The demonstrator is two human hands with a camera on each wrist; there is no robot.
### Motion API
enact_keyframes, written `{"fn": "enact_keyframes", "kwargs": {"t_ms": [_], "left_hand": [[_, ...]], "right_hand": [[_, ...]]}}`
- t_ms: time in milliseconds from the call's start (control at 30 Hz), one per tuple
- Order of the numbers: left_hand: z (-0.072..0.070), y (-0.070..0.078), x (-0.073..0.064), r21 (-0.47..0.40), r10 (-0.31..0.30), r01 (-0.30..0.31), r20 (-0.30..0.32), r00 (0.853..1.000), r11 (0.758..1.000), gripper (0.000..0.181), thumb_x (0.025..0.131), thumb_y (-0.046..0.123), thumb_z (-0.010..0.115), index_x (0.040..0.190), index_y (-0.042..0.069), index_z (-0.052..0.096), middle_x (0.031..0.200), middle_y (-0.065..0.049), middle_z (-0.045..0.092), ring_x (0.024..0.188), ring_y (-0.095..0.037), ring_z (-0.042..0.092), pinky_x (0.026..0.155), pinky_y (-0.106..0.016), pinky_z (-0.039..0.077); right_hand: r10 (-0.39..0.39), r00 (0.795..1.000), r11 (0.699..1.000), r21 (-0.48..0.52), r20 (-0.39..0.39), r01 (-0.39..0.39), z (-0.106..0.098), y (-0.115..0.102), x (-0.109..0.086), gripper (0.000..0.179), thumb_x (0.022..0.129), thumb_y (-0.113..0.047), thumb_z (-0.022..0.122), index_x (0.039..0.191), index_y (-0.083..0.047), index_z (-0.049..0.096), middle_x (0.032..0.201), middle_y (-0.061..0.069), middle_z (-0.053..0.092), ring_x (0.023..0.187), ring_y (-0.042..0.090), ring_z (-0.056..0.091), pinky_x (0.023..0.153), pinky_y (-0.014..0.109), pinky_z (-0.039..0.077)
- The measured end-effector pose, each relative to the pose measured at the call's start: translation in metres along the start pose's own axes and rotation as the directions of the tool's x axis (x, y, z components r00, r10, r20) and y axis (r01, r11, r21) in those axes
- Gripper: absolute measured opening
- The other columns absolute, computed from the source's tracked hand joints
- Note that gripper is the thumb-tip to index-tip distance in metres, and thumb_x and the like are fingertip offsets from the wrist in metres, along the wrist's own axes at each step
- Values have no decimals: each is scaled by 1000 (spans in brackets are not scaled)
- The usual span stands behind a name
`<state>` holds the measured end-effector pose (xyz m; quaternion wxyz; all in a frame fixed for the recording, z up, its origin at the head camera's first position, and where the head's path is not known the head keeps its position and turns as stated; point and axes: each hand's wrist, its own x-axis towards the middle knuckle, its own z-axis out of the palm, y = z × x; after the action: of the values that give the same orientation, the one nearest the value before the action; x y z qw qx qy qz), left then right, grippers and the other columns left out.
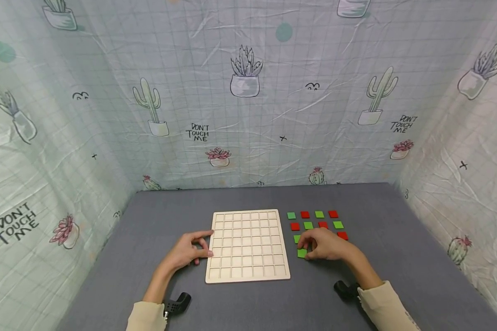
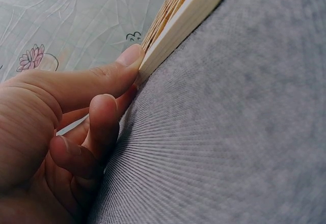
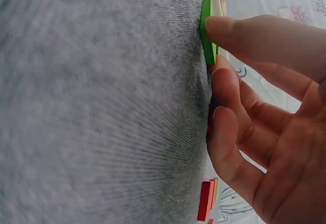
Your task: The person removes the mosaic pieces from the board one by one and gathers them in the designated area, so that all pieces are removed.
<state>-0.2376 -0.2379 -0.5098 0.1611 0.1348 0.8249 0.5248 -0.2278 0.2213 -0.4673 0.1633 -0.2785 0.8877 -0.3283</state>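
A pale wooden grid board (image 1: pixel 248 246) lies flat on the grey table. My left hand (image 1: pixel 188 248) touches its left edge, thumb and index fingertip set apart along the side; the left wrist view shows the thumb (image 2: pixel 130 57) against the wooden edge. Right of the board, my right hand (image 1: pixel 325 244) pinches the nearest green tile (image 1: pixel 302 253) between thumb and index finger. That green tile (image 3: pixel 207 33) is still down at the cloth in the right wrist view, the thumb against it. My right hand hides part of the tile group.
Several red and green square tiles stand in rows beyond my right hand, among them a red tile (image 1: pixel 295 226) and a green tile (image 1: pixel 319 214). A printed cloth (image 1: pixel 265 115) hangs behind the grey table (image 1: pixel 174 207) and along both sides.
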Motion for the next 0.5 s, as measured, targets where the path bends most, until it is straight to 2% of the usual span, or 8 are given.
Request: {"fn": "enact_keyframes", "kwargs": {"t_ms": [500], "left_hand": [[0,1,-2,-3,-8,8,-7,1000,1000,72,85,14,86,148,1,55,85,-13,70,50,-12,52,48,-31,51]], "right_hand": [[2,1000,1000,-4,15,-2,-1,3,0,24,80,-2,81,101,-15,78,92,-2,72,74,2,58,63,23,51]]}}
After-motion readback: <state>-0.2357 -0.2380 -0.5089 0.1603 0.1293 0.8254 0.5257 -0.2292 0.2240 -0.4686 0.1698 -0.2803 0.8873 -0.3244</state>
